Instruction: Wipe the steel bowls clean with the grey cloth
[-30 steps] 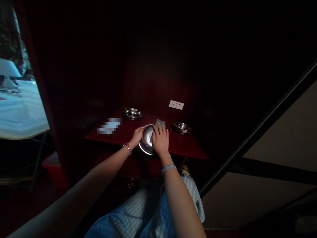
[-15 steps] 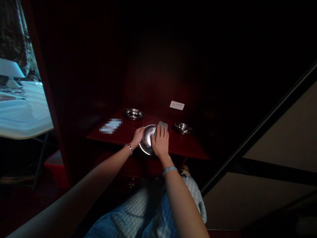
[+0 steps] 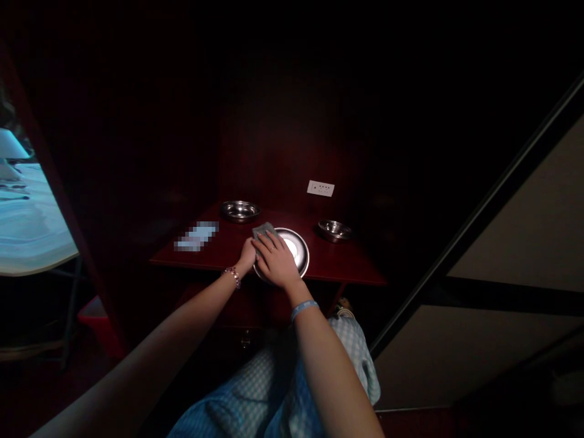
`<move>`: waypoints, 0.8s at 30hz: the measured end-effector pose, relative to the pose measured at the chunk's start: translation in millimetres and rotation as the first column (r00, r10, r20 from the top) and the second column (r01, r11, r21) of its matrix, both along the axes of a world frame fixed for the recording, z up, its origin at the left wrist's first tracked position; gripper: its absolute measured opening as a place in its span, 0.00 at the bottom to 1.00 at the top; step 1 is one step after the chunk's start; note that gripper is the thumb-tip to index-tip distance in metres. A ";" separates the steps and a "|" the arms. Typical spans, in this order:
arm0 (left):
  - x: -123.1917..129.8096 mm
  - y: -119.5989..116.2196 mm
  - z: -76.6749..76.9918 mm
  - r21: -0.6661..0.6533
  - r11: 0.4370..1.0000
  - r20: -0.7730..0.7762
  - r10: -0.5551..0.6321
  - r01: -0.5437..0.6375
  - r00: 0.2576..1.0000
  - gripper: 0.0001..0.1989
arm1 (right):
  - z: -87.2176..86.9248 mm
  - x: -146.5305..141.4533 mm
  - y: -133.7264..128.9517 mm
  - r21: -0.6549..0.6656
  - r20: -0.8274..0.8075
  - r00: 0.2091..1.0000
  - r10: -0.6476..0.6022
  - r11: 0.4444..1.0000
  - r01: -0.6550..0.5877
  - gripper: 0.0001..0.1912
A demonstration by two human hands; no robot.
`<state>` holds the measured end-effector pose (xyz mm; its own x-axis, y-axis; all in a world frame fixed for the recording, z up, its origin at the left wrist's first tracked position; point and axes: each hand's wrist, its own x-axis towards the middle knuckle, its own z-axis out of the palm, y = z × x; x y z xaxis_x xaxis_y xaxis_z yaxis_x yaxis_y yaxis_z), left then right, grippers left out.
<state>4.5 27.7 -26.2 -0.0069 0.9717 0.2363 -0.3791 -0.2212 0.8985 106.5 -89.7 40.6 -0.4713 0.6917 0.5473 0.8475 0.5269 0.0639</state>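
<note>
A shiny stainless steel bowl [image 3: 301, 254] is held over the front edge of the dark red table. My left hand [image 3: 247, 254] grips its left rim, fingers closed, with part of the grip hidden behind the bowl. On the bowl's left side, my right hand [image 3: 276, 261] presses a folded grey cloth [image 3: 264, 230] against the surface, close beside my left hand. The fingers lie over the cloth and hold it there. Which face of the bowl is toward me is hard to tell.
Two more steel bowls stand on the table [image 3: 219, 252]: one at the back left [image 3: 239, 211], another at the right [image 3: 335, 230]. A blurred pale item [image 3: 197, 236] lies at the left. A white socket [image 3: 320, 188] is on the back wall. Dark panels close in both sides.
My right hand and the grey cloth have moved from the bowl's right side to its left, beside my left hand. The bowl's right part now shows. The view has shifted slightly.
</note>
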 end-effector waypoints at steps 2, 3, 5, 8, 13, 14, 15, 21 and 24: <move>0.2 -4.3 4.8 0.059 0.998 -0.068 0.035 -0.031 0.997 0.09 | 3.5 2.6 1.7 -0.001 -0.034 0.997 -0.063 0.998 0.063 0.24; 0.4 -6.6 7.2 0.082 0.996 -0.102 0.042 -0.033 0.994 0.10 | 4.7 4.3 2.6 0.003 -0.057 0.993 -0.106 0.994 0.106 0.23; 0.9 -10.6 11.0 0.100 0.995 -0.154 0.039 -0.023 0.987 0.14 | 6.1 9.2 4.2 0.018 -0.123 0.969 -0.213 0.976 0.216 0.23; 1.1 -13.2 12.7 0.084 0.996 -0.172 0.035 -0.020 0.984 0.18 | 5.3 19.4 5.6 0.012 -0.249 0.889 -0.385 0.916 0.400 0.24; 0.2 -10.6 10.0 0.077 0.996 -0.206 0.055 -0.040 0.977 0.18 | 0.5 32.7 4.8 -0.079 -0.333 0.781 -0.528 0.841 0.535 0.25; -0.1 -10.0 9.7 0.085 0.995 -0.222 0.062 -0.044 0.973 0.19 | -0.5 33.3 4.2 -0.088 -0.335 0.775 -0.536 0.836 0.541 0.26; -0.3 -9.5 9.7 0.093 0.994 -0.239 0.074 -0.054 0.968 0.19 | -1.3 33.4 3.6 -0.096 -0.338 0.769 -0.543 0.832 0.546 0.26; -0.1 -7.7 8.9 0.100 0.987 -0.261 0.146 -0.124 0.954 0.20 | -4.2 27.5 1.1 -0.138 -0.373 0.727 -0.577 0.809 0.571 0.29; -0.1 -4.9 6.4 0.075 0.990 -0.213 0.136 -0.122 0.968 0.19 | -4.7 23.3 1.1 -0.104 -0.350 0.767 -0.539 0.835 0.540 0.30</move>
<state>4.4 22.8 -19.9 -0.0730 0.9496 0.3050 -0.1411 -0.3125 0.9394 129.8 -88.6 35.9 0.2025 0.7718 0.6027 0.9564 -0.0235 -0.2913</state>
